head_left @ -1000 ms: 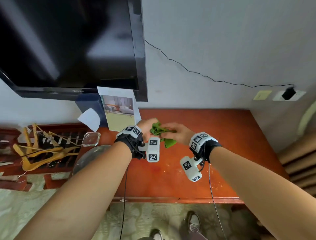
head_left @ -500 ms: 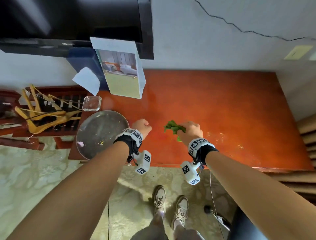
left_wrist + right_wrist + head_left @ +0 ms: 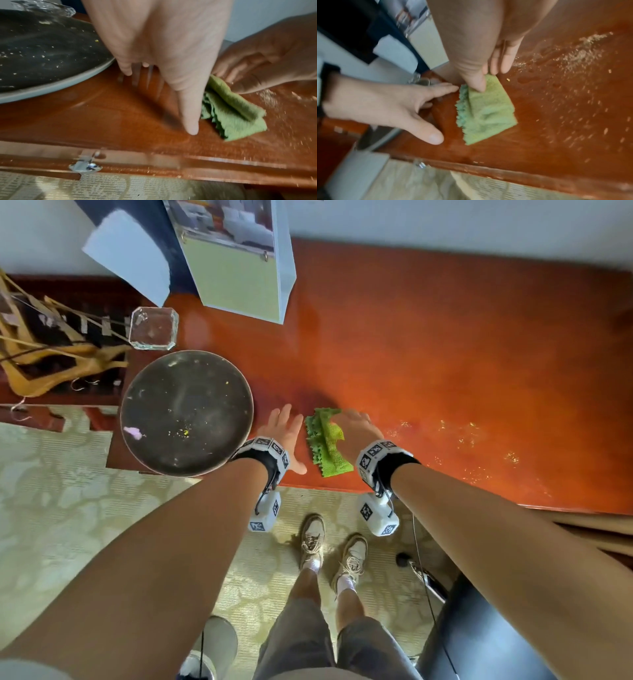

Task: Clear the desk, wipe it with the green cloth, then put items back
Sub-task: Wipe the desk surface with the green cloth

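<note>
The green cloth [image 3: 327, 441] lies folded on the red-brown desk [image 3: 445, 354] close to its front edge. My right hand [image 3: 354, 428] holds the cloth's far end, thumb [image 3: 476, 82] on top and fingers bent over its far edge. The cloth [image 3: 486, 113] spreads flat toward me, and its folded ridge [image 3: 235, 108] rises into that hand. My left hand [image 3: 284, 429] rests on the desk just left of the cloth, fingers straight and spread, holding nothing. Its thumb [image 3: 189, 119] points at the front edge.
A dark round plate [image 3: 186, 412] with crumbs sits at the desk's left end, touching my left wrist. A glass ashtray [image 3: 153, 328] and a standing card [image 3: 239, 268] lie behind it. Crumbs [image 3: 462, 436] are scattered right of the cloth. Wooden hangers [image 3: 51, 354] lie left of the desk.
Both hands came down and toward the desk's front edge. The left hand let go of the cloth and opened flat on the desk. The right hand laid the cloth down.
</note>
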{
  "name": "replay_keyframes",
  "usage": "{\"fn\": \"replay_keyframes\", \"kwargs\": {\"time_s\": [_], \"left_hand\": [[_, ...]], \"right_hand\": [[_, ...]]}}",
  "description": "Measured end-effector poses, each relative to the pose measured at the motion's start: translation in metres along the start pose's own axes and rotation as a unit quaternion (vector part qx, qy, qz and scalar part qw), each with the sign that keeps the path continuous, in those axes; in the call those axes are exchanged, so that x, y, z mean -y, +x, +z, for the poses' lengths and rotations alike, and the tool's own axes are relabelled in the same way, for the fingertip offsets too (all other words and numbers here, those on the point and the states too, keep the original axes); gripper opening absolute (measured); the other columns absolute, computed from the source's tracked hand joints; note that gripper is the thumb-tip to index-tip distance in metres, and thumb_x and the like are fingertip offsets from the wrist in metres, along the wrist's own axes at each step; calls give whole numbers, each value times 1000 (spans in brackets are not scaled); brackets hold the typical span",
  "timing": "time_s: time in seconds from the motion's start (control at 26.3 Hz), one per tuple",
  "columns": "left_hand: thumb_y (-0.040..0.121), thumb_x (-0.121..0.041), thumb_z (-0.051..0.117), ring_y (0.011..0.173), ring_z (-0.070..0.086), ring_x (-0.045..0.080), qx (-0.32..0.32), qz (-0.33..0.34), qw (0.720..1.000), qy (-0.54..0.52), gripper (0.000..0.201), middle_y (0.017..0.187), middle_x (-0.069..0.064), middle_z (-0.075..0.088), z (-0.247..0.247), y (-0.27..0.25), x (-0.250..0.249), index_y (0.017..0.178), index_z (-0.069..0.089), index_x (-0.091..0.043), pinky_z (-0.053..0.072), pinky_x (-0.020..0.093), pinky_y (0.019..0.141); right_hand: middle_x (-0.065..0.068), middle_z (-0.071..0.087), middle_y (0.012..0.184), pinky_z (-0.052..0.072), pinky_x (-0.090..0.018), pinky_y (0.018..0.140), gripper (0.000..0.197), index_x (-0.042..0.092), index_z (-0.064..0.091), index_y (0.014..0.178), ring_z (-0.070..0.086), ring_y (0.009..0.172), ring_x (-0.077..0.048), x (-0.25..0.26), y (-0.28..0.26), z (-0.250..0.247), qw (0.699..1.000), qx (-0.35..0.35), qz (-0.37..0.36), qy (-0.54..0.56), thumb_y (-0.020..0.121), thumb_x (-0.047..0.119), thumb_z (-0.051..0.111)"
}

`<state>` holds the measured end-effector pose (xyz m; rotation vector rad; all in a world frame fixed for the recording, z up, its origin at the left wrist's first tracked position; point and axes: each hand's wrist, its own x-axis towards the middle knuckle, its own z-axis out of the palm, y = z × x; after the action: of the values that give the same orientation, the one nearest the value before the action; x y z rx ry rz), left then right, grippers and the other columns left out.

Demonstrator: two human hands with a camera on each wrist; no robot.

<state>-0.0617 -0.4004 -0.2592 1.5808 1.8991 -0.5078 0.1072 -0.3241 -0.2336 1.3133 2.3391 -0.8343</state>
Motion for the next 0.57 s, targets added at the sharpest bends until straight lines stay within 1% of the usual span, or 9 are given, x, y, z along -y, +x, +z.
{"fn": "replay_keyframes", "kwargs": {"time_s": [0.04, 0.11, 0.23, 0.38, 0.46, 0.5, 0.53, 0.57], "left_hand": [[64, -51, 84, 148, -8, 34, 14, 0, 1000, 8, 126, 160, 9, -17, 4, 2, 1, 154, 1, -19, 24, 55, 115], [66, -47, 85, 148, -12, 35, 22, 0, 999, 23, 130, 159, 11, -24, 10, 4, 3, 154, -6, -17, 17, 53, 118], [68, -46, 84, 147, -16, 36, 26, -5, 999, 23, 132, 157, 11, -29, 13, 6, 3, 153, -11, -17, 13, 53, 119], [66, -46, 85, 147, -15, 35, 21, 3, 1000, 16, 132, 158, 11, -27, 12, 9, 7, 154, -9, -18, 12, 54, 119], [65, -43, 86, 148, -14, 35, 21, 2, 1000, 14, 131, 159, 10, -25, 12, 8, 7, 154, -7, -18, 13, 54, 119], [65, -41, 87, 148, -12, 35, 19, 2, 1000, 11, 128, 159, 10, -22, 10, 8, 7, 154, -3, -19, 16, 55, 118], [65, -38, 87, 148, -7, 35, 16, 0, 1000, 6, 122, 160, 10, -15, 6, 9, 6, 153, 5, -19, 22, 56, 116], [64, -37, 87, 146, 2, 35, 8, -3, 1000, -1, 113, 159, 10, -5, -1, 10, 4, 150, 15, -19, 31, 56, 111]], "right_hand": [[2, 38, 149, 42, -41, 109, 59, 29, 44, 143, 32, 141, -27, 0, 4, 2, 999, 19, -25, -30, 90, 5, 58], [3, 40, 146, 46, -40, 105, 55, 28, 47, 140, 37, 137, -24, 5, 14, 10, 993, 48, -71, -79, 90, 12, 64], [4, 40, 146, 49, -42, 100, 54, 30, 48, 138, 38, 134, -24, 13, 24, 18, 993, 42, -69, -91, 89, 21, 68], [1, 40, 146, 52, -43, 96, 52, 30, 47, 139, 39, 134, -26, 15, 36, 14, 990, 14, -75, -116, 91, 25, 66], [1, 41, 146, 52, -43, 96, 51, 28, 48, 140, 39, 133, -26, 11, 36, 14, 990, -4, -74, -123, 92, 23, 65], [1, 41, 145, 52, -43, 96, 49, 27, 49, 139, 39, 133, -26, 6, 34, 13, 990, -13, -69, -125, 92, 21, 64], [1, 42, 145, 52, -43, 96, 48, 26, 49, 139, 39, 133, -26, -3, 32, 10, 990, -20, -58, -124, 93, 19, 63], [1, 42, 145, 51, -44, 97, 47, 25, 50, 138, 39, 133, -26, -15, 30, 6, 992, -28, -41, -120, 93, 15, 62]]}}
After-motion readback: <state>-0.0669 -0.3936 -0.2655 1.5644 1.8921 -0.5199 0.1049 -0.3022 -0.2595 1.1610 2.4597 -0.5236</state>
